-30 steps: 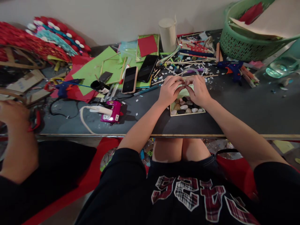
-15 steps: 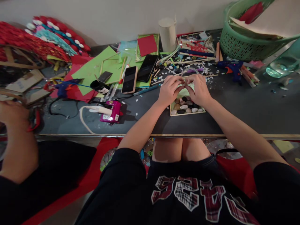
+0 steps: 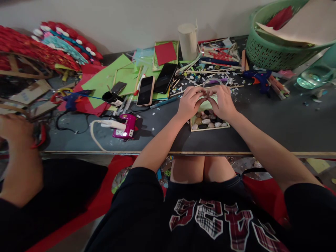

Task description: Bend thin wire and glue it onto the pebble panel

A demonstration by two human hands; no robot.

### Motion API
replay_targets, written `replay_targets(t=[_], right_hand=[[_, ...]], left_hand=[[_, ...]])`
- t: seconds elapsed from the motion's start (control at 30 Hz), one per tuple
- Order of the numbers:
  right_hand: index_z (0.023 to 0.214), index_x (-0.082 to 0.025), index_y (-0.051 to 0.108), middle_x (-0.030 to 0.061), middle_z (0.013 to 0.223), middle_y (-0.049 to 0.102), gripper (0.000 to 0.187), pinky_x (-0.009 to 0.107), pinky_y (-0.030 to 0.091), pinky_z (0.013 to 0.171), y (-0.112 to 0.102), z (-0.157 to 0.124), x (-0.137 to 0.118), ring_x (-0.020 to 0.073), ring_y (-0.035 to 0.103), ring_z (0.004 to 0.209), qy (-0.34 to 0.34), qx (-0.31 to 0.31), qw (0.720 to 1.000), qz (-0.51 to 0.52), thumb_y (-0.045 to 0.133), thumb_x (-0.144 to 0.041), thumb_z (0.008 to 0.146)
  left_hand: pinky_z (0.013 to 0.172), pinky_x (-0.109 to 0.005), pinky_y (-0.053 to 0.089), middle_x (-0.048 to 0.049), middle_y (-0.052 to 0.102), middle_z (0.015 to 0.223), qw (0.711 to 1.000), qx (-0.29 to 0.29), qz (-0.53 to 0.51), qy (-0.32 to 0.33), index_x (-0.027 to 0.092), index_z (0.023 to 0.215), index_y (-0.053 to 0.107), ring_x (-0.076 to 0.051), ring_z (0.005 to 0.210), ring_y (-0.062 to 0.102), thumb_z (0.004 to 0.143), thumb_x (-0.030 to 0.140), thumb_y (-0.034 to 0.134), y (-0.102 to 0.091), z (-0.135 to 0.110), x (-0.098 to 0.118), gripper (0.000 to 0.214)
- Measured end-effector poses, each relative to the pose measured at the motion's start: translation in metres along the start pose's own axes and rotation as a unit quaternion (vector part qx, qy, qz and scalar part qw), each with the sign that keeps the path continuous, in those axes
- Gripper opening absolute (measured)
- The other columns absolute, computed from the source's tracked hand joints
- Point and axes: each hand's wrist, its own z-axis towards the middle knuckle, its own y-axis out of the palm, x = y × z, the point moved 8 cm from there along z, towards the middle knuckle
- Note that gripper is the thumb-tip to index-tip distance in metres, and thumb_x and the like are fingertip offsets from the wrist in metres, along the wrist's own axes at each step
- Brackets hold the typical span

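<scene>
My left hand [image 3: 192,101] and my right hand [image 3: 221,100] meet fingertip to fingertip above a shallow frame [image 3: 210,128] with a pale rim. Both are closed in a pinch; whatever lies between the fingers is too small and hidden to make out. Smooth pebbles [image 3: 206,121] in white, brown and black fill the near part of the frame. Its far part is mostly covered by my hands. Just behind my fingertips a clear ring-shaped object [image 3: 212,80] shows, perhaps a roll of tape seen in part.
Two phones [image 3: 145,90] lie left of my hands. A magenta power adapter [image 3: 127,126] with a white plug sits nearer the edge. Glue guns [image 3: 258,77], paper scraps, sticks, a white cylinder [image 3: 188,42] and a green basket [image 3: 275,52] surround the area. Another person's hand [image 3: 15,129] is far left.
The view has shifted very slightly. My hands stay pinched together over the pebble frame, with hardly any visible movement.
</scene>
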Motion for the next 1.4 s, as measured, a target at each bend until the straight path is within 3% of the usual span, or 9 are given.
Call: replay_targets(t=[0.17,0.4,0.6,0.97,1.17,1.4], right_hand=[[0.109,-0.025,0.055,0.0118,0.110,0.069,0.034,0.061,0.049,0.099,-0.0006,0.0001,-0.0027,0.0320,0.063,0.105,-0.014,0.014,1.000,-0.003,0.033,-0.051,0.108],[0.112,-0.025,0.057,0.0130,0.111,0.067,0.036,0.062,0.047,0.103,0.0025,-0.0017,0.0035,0.0335,0.062,0.109,0.007,0.001,1.000,0.015,0.036,-0.053,0.107],[0.112,-0.026,0.056,0.0125,0.113,0.067,0.038,0.061,0.048,0.103,-0.0024,-0.0015,0.0033,0.0324,0.062,0.108,0.008,0.033,0.999,0.000,0.039,-0.058,0.106],[0.106,-0.026,0.056,0.0071,0.098,0.067,0.037,0.059,0.052,0.098,-0.0015,-0.0010,0.0009,0.0281,0.064,0.096,-0.014,0.047,0.999,-0.021,0.034,-0.056,0.108],[0.110,-0.024,0.058,0.0114,0.108,0.069,0.041,0.064,0.050,0.102,-0.0017,-0.0015,0.0024,0.0318,0.065,0.105,0.005,0.034,0.999,0.000,0.035,-0.058,0.108],[0.111,-0.025,0.058,0.0110,0.109,0.068,0.034,0.061,0.049,0.103,-0.0012,-0.0029,0.0025,0.0319,0.063,0.108,-0.009,0.042,0.999,-0.011,0.037,-0.053,0.108]], left_hand=[[0.099,-0.046,0.058,-0.0118,0.077,0.114,1.000,-0.003,0.007,0.009,0.020,0.108,0.073,-0.025,0.111,0.071,0.108,0.053,0.039,-0.0002,0.0010,0.0019,0.047],[0.100,-0.046,0.059,-0.0115,0.077,0.113,1.000,-0.004,0.024,0.002,0.021,0.107,0.072,-0.024,0.111,0.071,0.109,0.055,0.036,0.0005,0.0012,0.0010,0.050],[0.101,-0.047,0.059,-0.0117,0.076,0.115,1.000,-0.013,0.012,-0.002,0.022,0.111,0.072,-0.025,0.111,0.071,0.108,0.054,0.039,-0.0005,0.0012,-0.0013,0.047],[0.100,-0.046,0.058,-0.0111,0.077,0.114,1.000,-0.009,0.024,0.001,0.022,0.111,0.073,-0.025,0.112,0.071,0.108,0.053,0.039,-0.0002,0.0006,-0.0009,0.046],[0.098,-0.045,0.058,-0.0110,0.078,0.114,1.000,0.004,0.012,0.013,0.020,0.110,0.073,-0.024,0.110,0.071,0.109,0.052,0.039,-0.0030,0.0017,0.0010,0.047],[0.102,-0.046,0.056,-0.0111,0.077,0.115,1.000,-0.003,0.016,-0.001,0.020,0.110,0.074,-0.024,0.112,0.071,0.109,0.053,0.039,-0.0007,0.0010,-0.0010,0.048]])
